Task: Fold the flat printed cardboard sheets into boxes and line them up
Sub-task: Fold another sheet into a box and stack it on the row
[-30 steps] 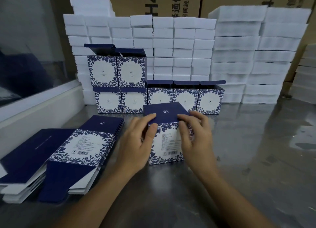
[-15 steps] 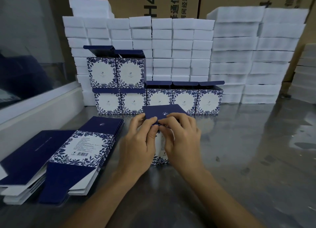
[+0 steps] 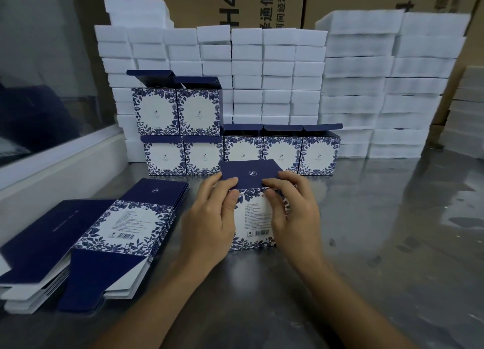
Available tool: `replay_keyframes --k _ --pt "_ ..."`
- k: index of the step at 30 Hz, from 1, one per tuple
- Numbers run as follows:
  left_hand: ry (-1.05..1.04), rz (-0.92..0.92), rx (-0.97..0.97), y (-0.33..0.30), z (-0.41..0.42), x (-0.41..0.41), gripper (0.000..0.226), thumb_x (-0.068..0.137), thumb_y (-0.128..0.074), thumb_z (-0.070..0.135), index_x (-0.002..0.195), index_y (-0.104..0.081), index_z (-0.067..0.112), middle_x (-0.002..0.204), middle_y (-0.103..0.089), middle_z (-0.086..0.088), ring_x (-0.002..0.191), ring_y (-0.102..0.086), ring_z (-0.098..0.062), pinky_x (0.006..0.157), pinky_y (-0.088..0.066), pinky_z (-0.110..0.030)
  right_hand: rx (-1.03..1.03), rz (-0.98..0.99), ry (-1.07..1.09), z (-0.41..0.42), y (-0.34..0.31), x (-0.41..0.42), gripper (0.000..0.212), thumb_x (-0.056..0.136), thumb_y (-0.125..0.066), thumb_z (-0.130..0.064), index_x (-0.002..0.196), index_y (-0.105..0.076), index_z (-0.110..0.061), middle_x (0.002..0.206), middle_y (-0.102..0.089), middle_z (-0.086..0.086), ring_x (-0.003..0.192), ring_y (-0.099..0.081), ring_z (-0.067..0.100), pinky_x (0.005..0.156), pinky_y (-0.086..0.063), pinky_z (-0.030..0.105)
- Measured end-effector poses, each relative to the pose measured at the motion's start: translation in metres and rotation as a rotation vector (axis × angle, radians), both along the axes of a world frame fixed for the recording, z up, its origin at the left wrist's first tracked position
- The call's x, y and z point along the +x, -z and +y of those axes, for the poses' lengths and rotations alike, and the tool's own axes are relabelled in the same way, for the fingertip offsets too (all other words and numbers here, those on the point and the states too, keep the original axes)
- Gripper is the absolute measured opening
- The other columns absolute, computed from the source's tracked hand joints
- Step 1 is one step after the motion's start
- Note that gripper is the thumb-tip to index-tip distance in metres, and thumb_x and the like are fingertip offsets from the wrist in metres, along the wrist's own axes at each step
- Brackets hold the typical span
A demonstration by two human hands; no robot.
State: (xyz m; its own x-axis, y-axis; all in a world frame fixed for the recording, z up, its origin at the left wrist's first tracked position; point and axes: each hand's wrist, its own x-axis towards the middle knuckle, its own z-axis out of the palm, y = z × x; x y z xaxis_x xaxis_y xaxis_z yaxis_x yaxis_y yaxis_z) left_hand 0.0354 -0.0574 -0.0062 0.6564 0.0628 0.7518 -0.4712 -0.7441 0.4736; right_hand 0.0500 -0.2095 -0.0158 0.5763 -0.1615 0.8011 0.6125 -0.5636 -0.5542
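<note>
A blue-and-white floral box (image 3: pixel 255 219) stands on the steel table in front of me, its navy top flap (image 3: pixel 250 174) folded over. My left hand (image 3: pixel 209 217) grips its left top edge, thumb on the front face. My right hand (image 3: pixel 293 212) grips the right top edge the same way. Behind it, several folded boxes (image 3: pixel 280 154) with raised lids stand in a row, and two more boxes (image 3: pixel 178 111) sit stacked on the row's left end. A pile of flat printed sheets (image 3: pixel 115 230) lies at my left.
White foam blocks (image 3: pixel 275 68) are stacked in tall columns behind the boxes, with brown cartons (image 3: pixel 235 2) behind them. A white ledge and glass pane (image 3: pixel 52 152) run along the left. The steel table (image 3: pixel 392 230) stretches to the right.
My hands, pressed together over the middle of the box's top half a second ago, have spread apart to its two top corners. The label face shows again between them.
</note>
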Motion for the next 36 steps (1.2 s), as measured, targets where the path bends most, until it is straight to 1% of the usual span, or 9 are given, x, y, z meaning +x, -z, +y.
replay_keyframes --k 8,12,16,20,25,29,32,34,36 --pt "0.030 0.014 -0.013 0.001 0.001 0.000 0.043 0.100 -0.037 0.034 0.129 -0.061 0.014 0.136 -0.055 -0.003 0.123 -0.052 -0.014 0.091 -0.039 -0.022 0.145 0.107 -0.094 -0.011 0.001 0.005 0.012 0.099 -0.060 -0.018 0.106 -0.063 -0.028 0.106 -0.062 -0.003 0.095 -0.058 0.001 0.080 -0.049 0.024" --pt "0.092 0.083 -0.134 0.016 0.010 0.008 0.040 0.101 -0.046 0.021 0.141 -0.040 0.022 0.122 -0.061 0.000 0.088 -0.059 0.002 0.075 -0.048 -0.019 0.424 0.299 -0.248 -0.014 0.007 0.010 0.025 0.107 -0.042 -0.025 0.128 -0.053 -0.035 0.106 -0.066 -0.010 0.082 -0.064 0.002 0.067 -0.051 0.020" --pt "0.118 0.177 -0.269 0.026 0.015 0.016 0.053 0.093 -0.062 0.014 0.137 -0.034 0.027 0.138 -0.048 0.007 0.122 -0.054 -0.013 0.100 -0.049 -0.035 0.461 0.514 -0.331 -0.019 0.011 0.010 0.061 0.096 -0.065 -0.025 0.146 -0.035 -0.042 0.138 -0.048 -0.003 0.091 -0.070 0.013 0.071 -0.061 0.033" --pt "0.087 0.258 -0.232 0.028 0.016 0.019 0.044 0.091 -0.060 0.041 0.133 -0.054 0.029 0.142 -0.040 0.019 0.136 -0.039 -0.007 0.109 -0.035 -0.031 0.390 0.492 -0.515 -0.013 0.021 0.011 0.096 0.073 -0.086 -0.019 0.142 -0.026 -0.047 0.125 -0.056 -0.035 0.086 -0.075 0.012 0.064 -0.058 0.020" --pt "0.186 0.290 -0.425 0.026 0.009 0.016 0.024 0.095 -0.049 0.044 0.112 -0.058 0.029 0.107 -0.057 0.017 0.101 -0.059 -0.008 0.085 -0.045 -0.027 0.399 0.457 -0.300 -0.012 0.017 0.012 0.028 0.092 -0.057 -0.050 0.110 -0.064 -0.029 0.099 -0.070 -0.011 0.078 -0.066 0.002 0.067 -0.053 0.020" --pt "0.146 0.302 -0.465 0.026 0.013 0.023 0.022 0.099 -0.050 0.013 0.112 -0.056 0.030 0.107 -0.060 0.010 0.099 -0.059 -0.007 0.086 -0.047 -0.031 0.362 0.456 -0.223 -0.021 0.016 0.015 0.007 0.099 -0.061 -0.025 0.101 -0.062 -0.032 0.081 -0.069 0.003 0.066 -0.061 0.002 0.066 -0.053 0.030" --pt "0.204 0.305 -0.564 0.025 0.015 0.022 0.049 0.098 -0.051 0.006 0.136 -0.043 0.035 0.125 -0.055 0.025 0.114 -0.051 0.015 0.103 -0.041 -0.025 0.362 0.519 -0.259 -0.016 0.019 0.012 0.063 0.078 -0.081 -0.043 0.130 -0.046 -0.038 0.112 -0.058 -0.003 0.095 -0.061 0.006 0.077 -0.052 0.024" --pt "0.273 0.358 -0.646 0.025 0.019 0.025 0.060 0.098 -0.054 0.016 0.151 -0.031 0.031 0.148 -0.043 0.015 0.135 -0.040 0.001 0.116 -0.032 -0.035 0.332 0.553 -0.265 -0.018 0.020 0.013 0.113 0.058 -0.086 -0.060 0.151 -0.025 -0.038 0.134 -0.045 -0.008 0.117 -0.052 0.009 0.094 -0.047 0.028" --pt "0.346 0.395 -0.672 0.023 0.022 0.025 0.071 0.088 -0.058 0.046 0.152 -0.027 0.040 0.155 -0.034 0.015 0.142 -0.033 -0.005 0.119 -0.027 -0.042 0.302 0.537 -0.312 -0.020 0.019 0.011 0.133 0.048 -0.088 -0.068 0.154 -0.012 -0.043 0.139 -0.039 -0.017 0.123 -0.046 -0.001 0.098 -0.043 0.020"
